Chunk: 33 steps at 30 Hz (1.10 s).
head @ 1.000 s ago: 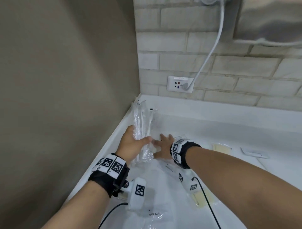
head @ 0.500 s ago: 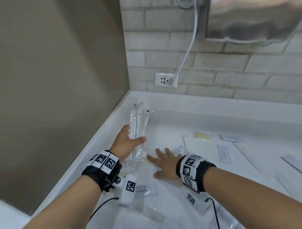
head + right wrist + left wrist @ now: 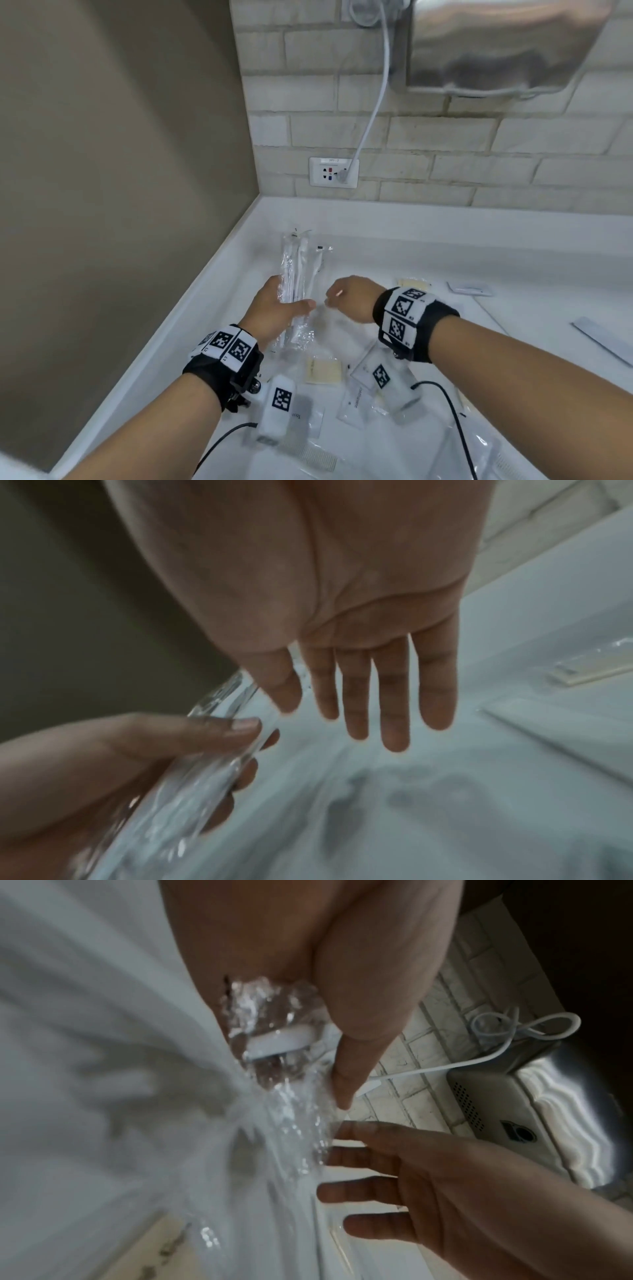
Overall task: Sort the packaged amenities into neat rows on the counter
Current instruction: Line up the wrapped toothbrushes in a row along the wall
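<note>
My left hand (image 3: 286, 303) grips a bundle of clear-wrapped toothbrushes (image 3: 298, 263) near the counter's left corner, thumb across the front and fingers behind. The bundle points away toward the back wall. In the left wrist view the crinkled wrap (image 3: 270, 1039) sits under the thumb. My right hand (image 3: 346, 298) hovers just right of the bundle with straight fingers (image 3: 356, 696) hanging down, holding nothing. Loose packets lie on the white counter (image 3: 394, 260): a yellowish soap packet (image 3: 323, 369), a toothpaste sachet (image 3: 356, 401), and a wrapped comb (image 3: 318, 457) near the front.
More flat packets lie at the back right: a yellowish one (image 3: 412, 283), a white one (image 3: 471, 289) and a long strip (image 3: 603, 339). A steel hand dryer (image 3: 496, 44) hangs on the brick wall, its cord plugged into an outlet (image 3: 334, 172). A beige wall (image 3: 120, 171) bounds the left.
My right hand lifted off the counter, where it lay flat, and now hangs beside the bundle. The left hand keeps its hold on the toothbrushes. The view shifted left.
</note>
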Each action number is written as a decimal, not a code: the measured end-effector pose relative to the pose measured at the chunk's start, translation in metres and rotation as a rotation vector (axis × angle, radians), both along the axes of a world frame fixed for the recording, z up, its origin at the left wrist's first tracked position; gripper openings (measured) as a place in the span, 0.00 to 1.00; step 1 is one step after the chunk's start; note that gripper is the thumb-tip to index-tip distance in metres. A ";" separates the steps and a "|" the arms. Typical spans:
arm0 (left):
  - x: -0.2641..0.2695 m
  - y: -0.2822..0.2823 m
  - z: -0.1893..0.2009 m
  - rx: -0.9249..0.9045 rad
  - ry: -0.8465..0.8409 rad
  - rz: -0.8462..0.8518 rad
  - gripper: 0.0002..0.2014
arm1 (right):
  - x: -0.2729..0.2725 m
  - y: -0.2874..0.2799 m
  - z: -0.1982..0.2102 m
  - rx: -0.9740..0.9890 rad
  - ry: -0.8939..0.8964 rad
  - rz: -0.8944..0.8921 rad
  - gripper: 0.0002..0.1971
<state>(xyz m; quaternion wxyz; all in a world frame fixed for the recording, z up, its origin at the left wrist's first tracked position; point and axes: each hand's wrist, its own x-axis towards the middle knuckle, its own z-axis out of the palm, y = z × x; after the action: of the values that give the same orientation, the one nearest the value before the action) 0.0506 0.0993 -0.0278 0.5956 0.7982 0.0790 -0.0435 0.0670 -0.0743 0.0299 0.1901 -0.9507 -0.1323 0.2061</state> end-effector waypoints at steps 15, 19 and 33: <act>0.103 -0.010 0.001 -0.089 0.254 -0.129 0.13 | 0.131 0.023 -0.035 0.495 0.286 -0.513 0.12; 0.134 -0.002 -0.007 0.114 0.230 -0.152 0.16 | 0.151 0.023 -0.036 0.326 0.263 -0.468 0.12; 0.169 -0.007 -0.031 0.216 0.104 0.008 0.08 | 0.177 0.011 -0.066 0.575 0.265 -0.619 0.23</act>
<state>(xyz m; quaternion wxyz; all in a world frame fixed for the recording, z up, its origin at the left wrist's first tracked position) 0.2193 0.0928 -0.0585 0.5015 0.8540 0.1173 -0.0736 0.2439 -0.0634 -0.0365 0.5151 -0.8192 0.1324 0.2144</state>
